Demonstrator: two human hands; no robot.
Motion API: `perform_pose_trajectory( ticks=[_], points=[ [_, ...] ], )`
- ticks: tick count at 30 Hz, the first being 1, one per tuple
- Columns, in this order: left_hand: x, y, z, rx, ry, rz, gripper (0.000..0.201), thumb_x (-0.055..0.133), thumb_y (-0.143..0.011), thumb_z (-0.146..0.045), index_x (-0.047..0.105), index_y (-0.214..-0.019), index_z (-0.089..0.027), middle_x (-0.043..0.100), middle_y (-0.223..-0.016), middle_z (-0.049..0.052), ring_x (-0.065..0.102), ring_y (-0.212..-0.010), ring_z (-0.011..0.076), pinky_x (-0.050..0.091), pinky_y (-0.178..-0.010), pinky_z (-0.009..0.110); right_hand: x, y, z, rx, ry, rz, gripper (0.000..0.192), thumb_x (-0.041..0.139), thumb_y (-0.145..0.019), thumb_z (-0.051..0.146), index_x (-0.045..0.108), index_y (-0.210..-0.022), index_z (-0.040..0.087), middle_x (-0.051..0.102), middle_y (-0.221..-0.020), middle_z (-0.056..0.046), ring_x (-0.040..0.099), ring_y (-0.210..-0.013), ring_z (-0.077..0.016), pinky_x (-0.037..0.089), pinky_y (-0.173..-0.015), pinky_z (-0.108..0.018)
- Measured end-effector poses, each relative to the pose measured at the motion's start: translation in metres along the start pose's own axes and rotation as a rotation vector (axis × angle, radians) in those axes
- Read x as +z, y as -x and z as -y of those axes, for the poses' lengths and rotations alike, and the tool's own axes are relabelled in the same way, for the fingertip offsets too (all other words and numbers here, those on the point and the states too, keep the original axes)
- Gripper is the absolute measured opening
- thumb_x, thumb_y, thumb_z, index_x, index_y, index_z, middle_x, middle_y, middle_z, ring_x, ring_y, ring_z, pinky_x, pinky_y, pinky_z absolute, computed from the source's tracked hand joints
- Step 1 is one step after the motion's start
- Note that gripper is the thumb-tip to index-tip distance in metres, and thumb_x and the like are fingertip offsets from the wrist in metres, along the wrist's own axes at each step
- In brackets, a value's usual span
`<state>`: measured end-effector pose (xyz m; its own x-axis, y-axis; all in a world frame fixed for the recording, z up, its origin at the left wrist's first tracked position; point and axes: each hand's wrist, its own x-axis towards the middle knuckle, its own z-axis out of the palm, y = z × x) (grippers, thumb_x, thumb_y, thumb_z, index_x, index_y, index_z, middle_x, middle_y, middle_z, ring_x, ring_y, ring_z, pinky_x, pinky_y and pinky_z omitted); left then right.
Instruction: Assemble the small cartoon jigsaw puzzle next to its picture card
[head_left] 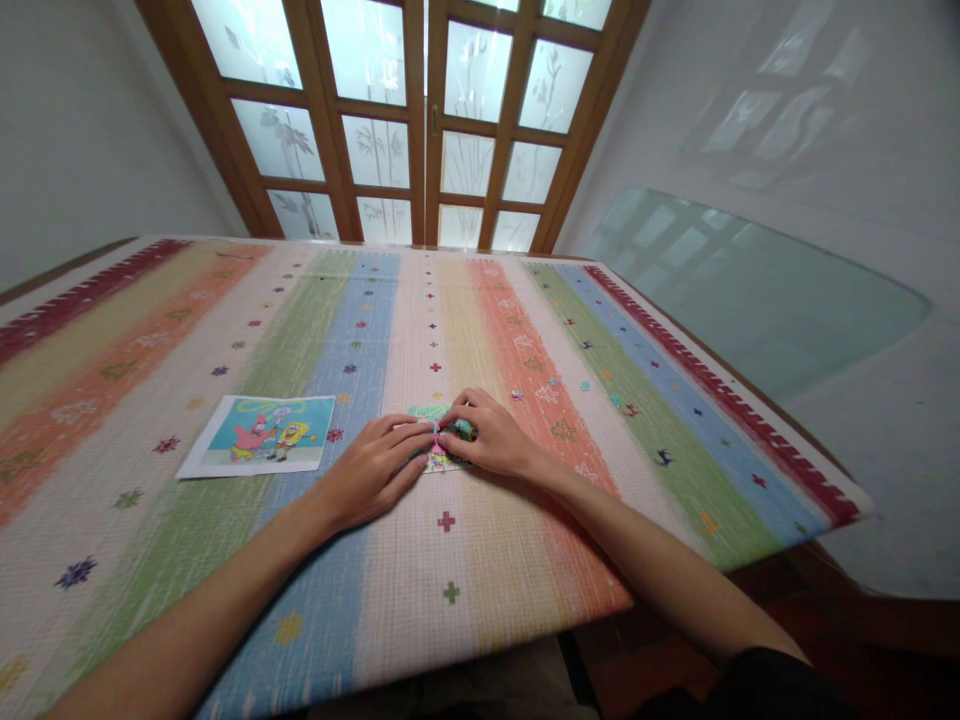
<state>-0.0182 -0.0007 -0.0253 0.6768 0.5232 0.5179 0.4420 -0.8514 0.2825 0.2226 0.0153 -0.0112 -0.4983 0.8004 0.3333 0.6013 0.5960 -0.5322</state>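
Note:
A small jigsaw puzzle (429, 413) with a cartoon picture lies in the middle of the striped table cloth, mostly hidden under my hands. My left hand (371, 470) rests flat on its left side, fingers pressing down. My right hand (486, 434) covers its right side, fingertips pinching at a pink piece (434, 428) where the two hands meet. A printed cartoon reference picture (259, 433) lies flat to the left of my left hand. A few loose puzzle pieces (516, 394) sit just beyond my right hand.
The table (187, 330) carries a colourful striped cloth with small star and cross marks. Its right edge (757, 440) runs diagonally beside a white wall with a glass panel (750, 290). Wooden doors with frosted panes (420, 120) stand behind the far edge.

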Motion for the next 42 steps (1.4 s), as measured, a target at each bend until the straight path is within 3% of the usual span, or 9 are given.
perform_pose_trajectory(
  ticks=[9, 23, 42],
  points=[
    [0.001, 0.001, 0.001, -0.016, -0.011, 0.084, 0.032, 0.048, -0.107, -0.031, 0.068, -0.130, -0.020, 0.071, -0.130, 0.009, 0.058, -0.124, 0.0280, 0.048, -0.107, 0.050, -0.006, 0.002, -0.010, -0.068, 0.072, -0.013, 0.014, 0.070, -0.090, 0.026, 0.077, -0.100, 0.019, 0.065, -0.102, -0.009, 0.060, -0.098, -0.0229, 0.048, -0.089, -0.039],
    [0.000, 0.000, 0.000, -0.003, -0.033, 0.085, 0.032, 0.048, -0.107, -0.032, 0.068, -0.129, -0.019, 0.070, -0.131, 0.010, 0.058, -0.122, 0.0282, 0.049, -0.104, 0.050, -0.008, 0.005, -0.009, -0.277, 0.159, 0.032, 0.028, 0.059, -0.102, 0.040, 0.076, -0.106, 0.018, 0.067, -0.104, -0.011, 0.056, -0.098, -0.0242, 0.047, -0.090, -0.041],
    [0.000, 0.001, -0.001, -0.002, -0.043, 0.067, 0.032, 0.049, -0.106, -0.032, 0.067, -0.130, -0.019, 0.070, -0.128, 0.010, 0.059, -0.123, 0.0278, 0.049, -0.106, 0.049, -0.008, 0.004, -0.006, -0.324, 0.267, 0.054, 0.033, 0.052, -0.105, 0.040, 0.074, -0.110, 0.017, 0.066, -0.106, -0.013, 0.054, -0.097, -0.0257, 0.045, -0.087, -0.041]
  ],
)
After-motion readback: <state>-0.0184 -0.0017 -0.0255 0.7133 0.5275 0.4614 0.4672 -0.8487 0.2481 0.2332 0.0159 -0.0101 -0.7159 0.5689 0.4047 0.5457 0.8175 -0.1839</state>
